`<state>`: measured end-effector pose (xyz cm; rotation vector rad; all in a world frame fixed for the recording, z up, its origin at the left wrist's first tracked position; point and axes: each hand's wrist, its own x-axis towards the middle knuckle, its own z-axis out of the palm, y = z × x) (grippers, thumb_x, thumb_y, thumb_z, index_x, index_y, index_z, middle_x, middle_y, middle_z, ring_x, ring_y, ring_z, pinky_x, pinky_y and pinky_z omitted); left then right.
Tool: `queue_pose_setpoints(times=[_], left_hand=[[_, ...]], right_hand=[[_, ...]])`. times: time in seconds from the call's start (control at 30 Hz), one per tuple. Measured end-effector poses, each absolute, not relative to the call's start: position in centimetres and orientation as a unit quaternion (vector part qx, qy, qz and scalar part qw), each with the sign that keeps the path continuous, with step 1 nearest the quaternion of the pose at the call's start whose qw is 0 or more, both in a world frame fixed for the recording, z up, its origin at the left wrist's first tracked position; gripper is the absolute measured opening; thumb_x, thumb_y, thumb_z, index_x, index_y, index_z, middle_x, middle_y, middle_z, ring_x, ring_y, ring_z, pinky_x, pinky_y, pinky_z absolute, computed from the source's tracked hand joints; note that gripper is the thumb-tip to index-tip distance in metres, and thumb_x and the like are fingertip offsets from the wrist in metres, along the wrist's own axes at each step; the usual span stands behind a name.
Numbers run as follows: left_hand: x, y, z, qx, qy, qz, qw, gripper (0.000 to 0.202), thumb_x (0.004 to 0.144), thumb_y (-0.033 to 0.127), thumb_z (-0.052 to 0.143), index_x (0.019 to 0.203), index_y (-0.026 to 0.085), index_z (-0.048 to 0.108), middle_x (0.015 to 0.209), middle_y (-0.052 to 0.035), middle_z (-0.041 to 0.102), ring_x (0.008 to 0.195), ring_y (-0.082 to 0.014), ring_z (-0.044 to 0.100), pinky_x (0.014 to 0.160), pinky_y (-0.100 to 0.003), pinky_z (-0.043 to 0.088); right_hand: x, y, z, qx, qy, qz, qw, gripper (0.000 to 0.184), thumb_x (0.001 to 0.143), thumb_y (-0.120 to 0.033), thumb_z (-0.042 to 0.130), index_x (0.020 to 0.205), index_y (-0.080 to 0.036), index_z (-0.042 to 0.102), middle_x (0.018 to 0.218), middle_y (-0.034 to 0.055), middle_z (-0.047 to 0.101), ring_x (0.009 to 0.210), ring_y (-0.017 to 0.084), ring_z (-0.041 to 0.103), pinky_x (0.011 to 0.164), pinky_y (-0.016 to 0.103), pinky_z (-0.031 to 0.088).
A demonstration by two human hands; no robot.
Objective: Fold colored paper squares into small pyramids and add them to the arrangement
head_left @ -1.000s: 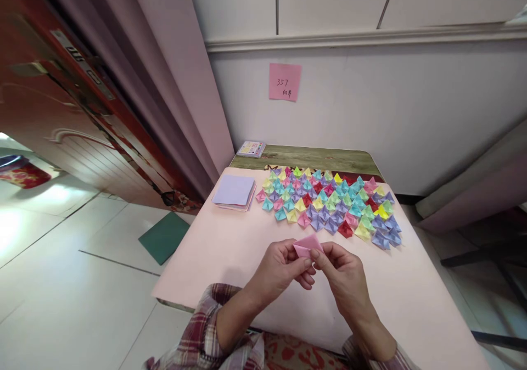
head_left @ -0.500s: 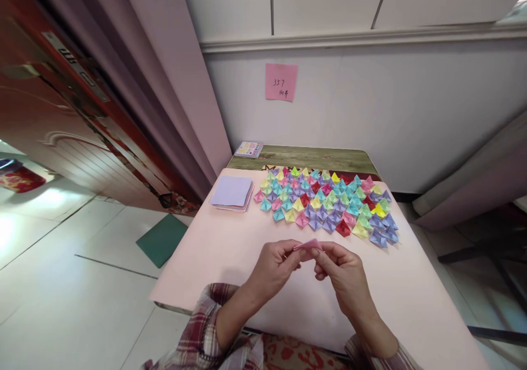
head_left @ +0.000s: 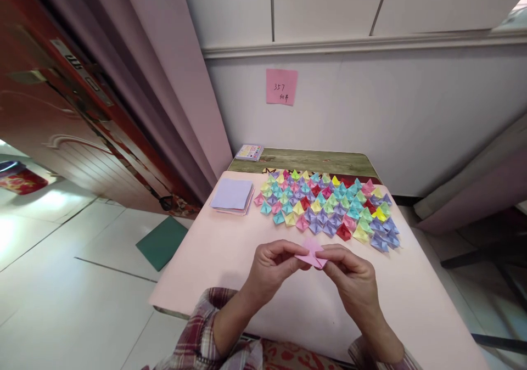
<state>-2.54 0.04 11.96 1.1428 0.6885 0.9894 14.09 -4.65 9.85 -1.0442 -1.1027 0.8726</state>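
Observation:
Between my two hands is a small pink piece of folded origami paper [head_left: 312, 252], held just above the table. My left hand [head_left: 275, 265] pinches its left corner between thumb and fingers. On the other side my right hand [head_left: 352, 276] grips the right part, its thumb underneath and fingertips on top. Beyond the hands lie rows of small folded paper pieces [head_left: 316, 225] in purple, blue, green, yellow, pink and red. To the left of them sits a stack of square paper sheets [head_left: 231, 194], with a lilac sheet on top.
A pale pink cover [head_left: 214, 249] lies over the table. At its far left corner is a small printed packet [head_left: 249, 152]. A pink note [head_left: 281, 87] is stuck on the wall. A green square [head_left: 162, 242] lies on the floor at the left, near a red door [head_left: 82, 134].
The pink paper has been turned so that its flat, opened face shows, where a narrow folded edge showed before. My hands have shifted slightly apart, with both still holding it.

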Motion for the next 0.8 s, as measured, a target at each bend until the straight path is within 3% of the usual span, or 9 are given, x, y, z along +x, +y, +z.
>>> queue_pose_setpoints(times=[0.13, 0.27, 0.5, 0.73, 0.8], left_hand=[[-2.7, -0.1, 11.9, 0.567, 0.295, 0.491, 0.592, 0.017, 0.073, 0.014, 0.077, 0.089, 0.021, 0.077, 0.08, -0.0034, 0.075, 0.07, -0.0159, 0.07, 0.066, -0.024, 0.057], [-2.8, -0.1, 12.2, 0.607, 0.286, 0.488, 0.558, 0.009, 0.077, 0.015, 0.075, 0.084, 0.019, 0.077, 0.081, -0.006, 0.075, 0.072, -0.0196, 0.071, 0.068, -0.029, 0.058], [-2.7, -0.1, 12.4, 0.601, 0.333, 0.455, 0.566, 0.008, 0.083, 0.023, 0.069, 0.082, 0.015, 0.072, 0.074, -0.0057, 0.073, 0.069, -0.0182, 0.07, 0.065, -0.027, 0.056], [-1.3, -1.1, 12.0, 0.564, 0.388, 0.467, 0.56, 0.014, 0.086, 0.029, 0.065, 0.081, 0.016, 0.065, 0.072, -0.0015, 0.066, 0.068, -0.0132, 0.063, 0.065, -0.023, 0.052], [-0.9, -1.3, 12.1, 0.537, 0.392, 0.481, 0.571, 0.014, 0.085, 0.029, 0.067, 0.094, 0.018, 0.064, 0.072, 0.0001, 0.066, 0.066, -0.0124, 0.063, 0.065, -0.023, 0.052]], right_hand=[[14.1, -4.8, 10.2, -0.459, -0.536, 0.302, 0.641, 0.02, 0.08, -0.013, 0.071, 0.09, -0.029, 0.078, 0.085, 0.0033, 0.074, 0.078, 0.017, 0.069, 0.066, 0.025, 0.056], [14.1, -5.0, 10.1, -0.448, -0.546, 0.309, 0.637, 0.02, 0.08, -0.012, 0.072, 0.092, -0.028, 0.076, 0.086, 0.0029, 0.074, 0.078, 0.017, 0.069, 0.066, 0.025, 0.057], [13.5, -5.5, 9.8, -0.495, -0.462, 0.364, 0.64, 0.007, 0.079, -0.022, 0.075, 0.081, -0.022, 0.068, 0.081, 0.0026, 0.073, 0.068, 0.014, 0.068, 0.062, 0.023, 0.057], [11.7, -5.1, 9.9, -0.558, -0.402, 0.333, 0.645, 0.019, 0.081, -0.032, 0.073, 0.073, -0.019, 0.062, 0.071, 0.001, 0.066, 0.057, 0.012, 0.06, 0.054, 0.023, 0.052], [11.4, -5.0, 9.8, -0.567, -0.394, 0.321, 0.648, 0.021, 0.08, -0.033, 0.073, 0.072, -0.019, 0.061, 0.068, 0.0001, 0.063, 0.056, 0.011, 0.057, 0.052, 0.022, 0.049]])
